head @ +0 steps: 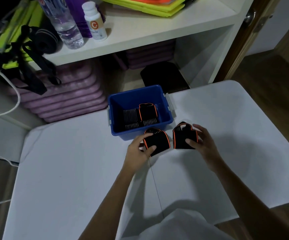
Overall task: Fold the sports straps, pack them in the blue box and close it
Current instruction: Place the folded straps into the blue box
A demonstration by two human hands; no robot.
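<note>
An open blue box point(166, 108) stands at the far edge of the white table point(71, 170). Inside it lie folded black straps with orange trim point(147, 111). Just in front of the box, my left hand point(138, 149) grips one folded black-and-orange strap point(157, 142) between thumb and fingers. Beside it, my right hand point(202, 141) holds a second folded strap point(181, 137) of the same kind. Both straps are low over the table, a small gap apart. No lid for the box is in view.
Behind the table is a white shelf point(140, 30) with a water bottle point(65, 26), a white pill bottle point(94, 21), a rolled black band point(45, 40) and neon fabric. Purple mats point(67, 99) are stacked underneath. A wooden door point(254, 32) stands at right.
</note>
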